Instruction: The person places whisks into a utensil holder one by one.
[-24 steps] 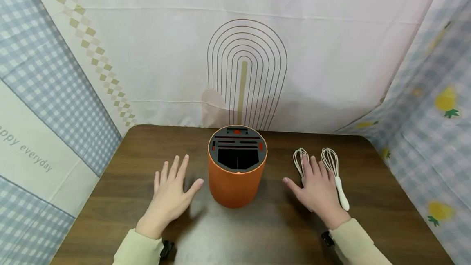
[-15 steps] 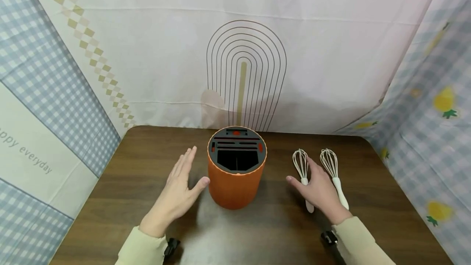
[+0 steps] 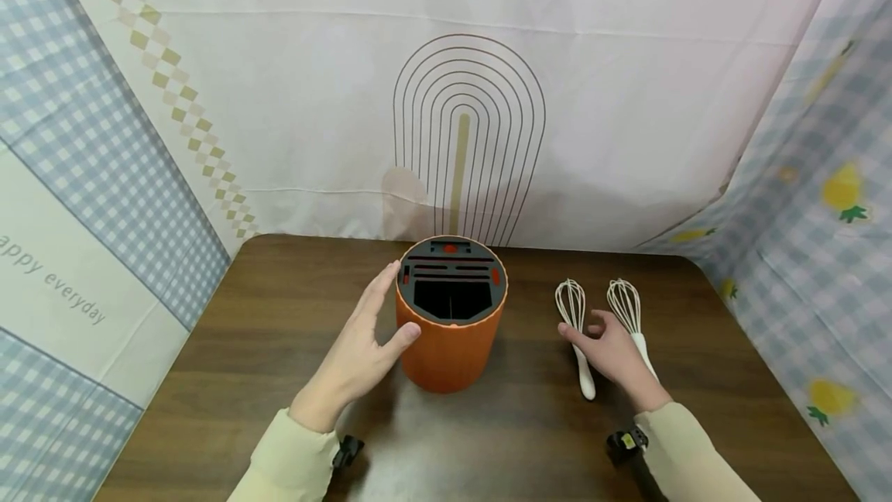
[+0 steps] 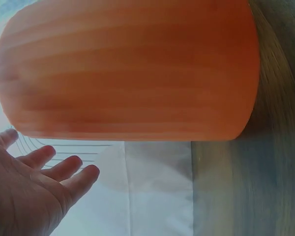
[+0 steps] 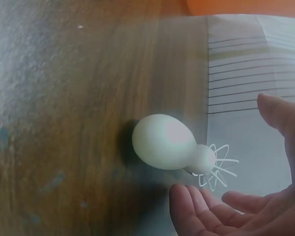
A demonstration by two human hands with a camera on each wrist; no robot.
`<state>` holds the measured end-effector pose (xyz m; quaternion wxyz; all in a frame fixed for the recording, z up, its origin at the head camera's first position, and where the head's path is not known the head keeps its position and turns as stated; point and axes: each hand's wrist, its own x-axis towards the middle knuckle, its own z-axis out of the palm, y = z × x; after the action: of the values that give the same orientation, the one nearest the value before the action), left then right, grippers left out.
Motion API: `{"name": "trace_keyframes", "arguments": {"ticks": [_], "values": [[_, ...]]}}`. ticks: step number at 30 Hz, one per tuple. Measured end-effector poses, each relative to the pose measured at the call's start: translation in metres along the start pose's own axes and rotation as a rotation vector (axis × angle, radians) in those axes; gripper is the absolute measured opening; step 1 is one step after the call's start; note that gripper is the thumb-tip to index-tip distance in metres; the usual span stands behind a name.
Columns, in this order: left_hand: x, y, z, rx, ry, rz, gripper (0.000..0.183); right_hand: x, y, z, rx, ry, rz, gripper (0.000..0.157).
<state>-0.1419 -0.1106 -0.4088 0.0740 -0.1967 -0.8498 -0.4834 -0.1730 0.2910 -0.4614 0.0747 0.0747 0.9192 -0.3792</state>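
An orange utensil holder (image 3: 446, 355) stands upright, its dark slotted insert (image 3: 453, 254) facing up. My left hand (image 3: 358, 355) is at its left side, fingers spread and thumb tip in front of the wall. The left wrist view shows the ribbed orange wall (image 4: 132, 73) beside those extended fingers (image 4: 81, 182). Two white whisks lie to the right. Over the left whisk (image 3: 587, 386) is my right hand (image 3: 613, 351), thumb and bent fingers apart on either side of its handle (image 5: 164, 142). The right whisk (image 3: 625, 300) is partly covered by that hand.
A brown wooden table (image 3: 446, 455) carries these things. White patterned cloth (image 3: 313, 99) hangs along its back edge, with blue checked cloth (image 3: 801, 293) at the sides. Dark camera mounts (image 3: 625, 444) sit at both wrists.
My left hand has moved right and up to the utensil holder's side. The right hand has turned and lowered around the left whisk's handle, its fingers bending from straight.
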Motion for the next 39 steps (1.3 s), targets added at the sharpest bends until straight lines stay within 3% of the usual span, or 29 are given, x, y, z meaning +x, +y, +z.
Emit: {"name": "trace_keyframes", "arguments": {"ticks": [10,17,27,39], "values": [[0.005,-0.002,0.005,-0.019,0.001,0.029,0.072,0.004,0.01,0.001,0.2,-0.058,0.106,0.102],[0.006,-0.007,0.008,-0.054,0.015,0.026,0.068,0.005,0.008,-0.003,0.155,-0.104,0.124,0.093],[0.009,-0.003,0.015,-0.125,0.054,0.043,0.067,0.002,0.007,-0.003,0.131,-0.087,0.112,0.036],[0.012,-0.001,0.02,-0.05,0.122,0.039,0.063,0.004,0.012,-0.004,0.129,-0.095,0.127,0.031]]}}
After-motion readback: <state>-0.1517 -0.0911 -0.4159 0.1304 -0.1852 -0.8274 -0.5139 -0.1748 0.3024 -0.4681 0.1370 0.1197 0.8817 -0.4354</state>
